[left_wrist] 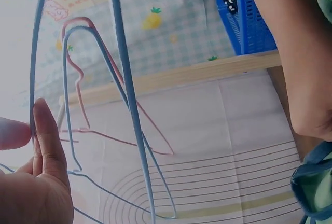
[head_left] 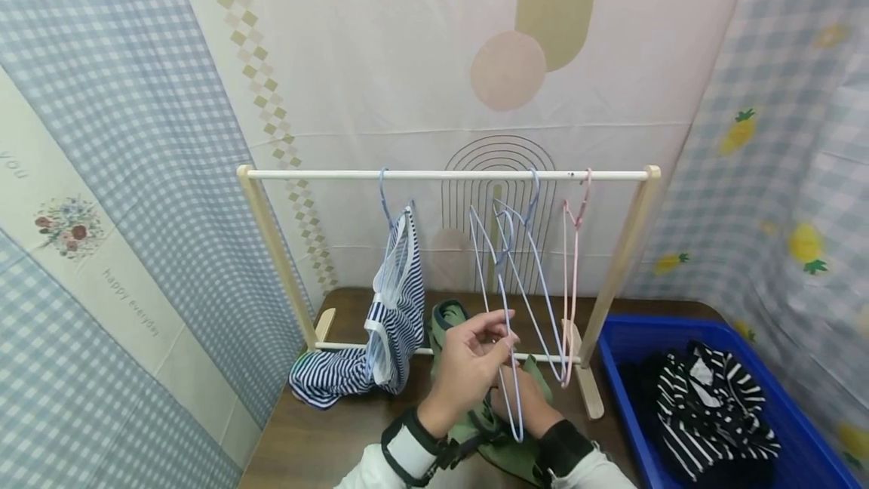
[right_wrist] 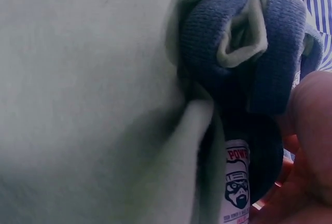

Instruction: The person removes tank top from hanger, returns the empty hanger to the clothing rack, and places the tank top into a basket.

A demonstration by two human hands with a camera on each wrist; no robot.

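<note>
In the head view my left hand [head_left: 465, 364] pinches a light blue clothes hanger [head_left: 504, 308] by its side, off the rail and in front of the rack. The left wrist view shows thumb and finger [left_wrist: 46, 136] on its thin wire. Lower down, behind that hanger, my right hand [head_left: 526, 402] grips a green shirt [head_left: 444, 315] that lies over the table. Up close in the right wrist view, the right fingers [right_wrist: 311, 125] hold the shirt by its dark blue ribbed collar [right_wrist: 285, 53], beside a printed neck label [right_wrist: 237, 182]. Folds hide part of the grip.
A white-railed rack [head_left: 462, 175] stands on the brown table [head_left: 278, 447]. From it hang a striped garment [head_left: 400, 308] at left, another blue hanger [head_left: 536, 262] and a pink hanger [head_left: 570, 285] at right. A blue basket [head_left: 614, 391] at right holds black-and-white striped clothing [head_left: 713, 413].
</note>
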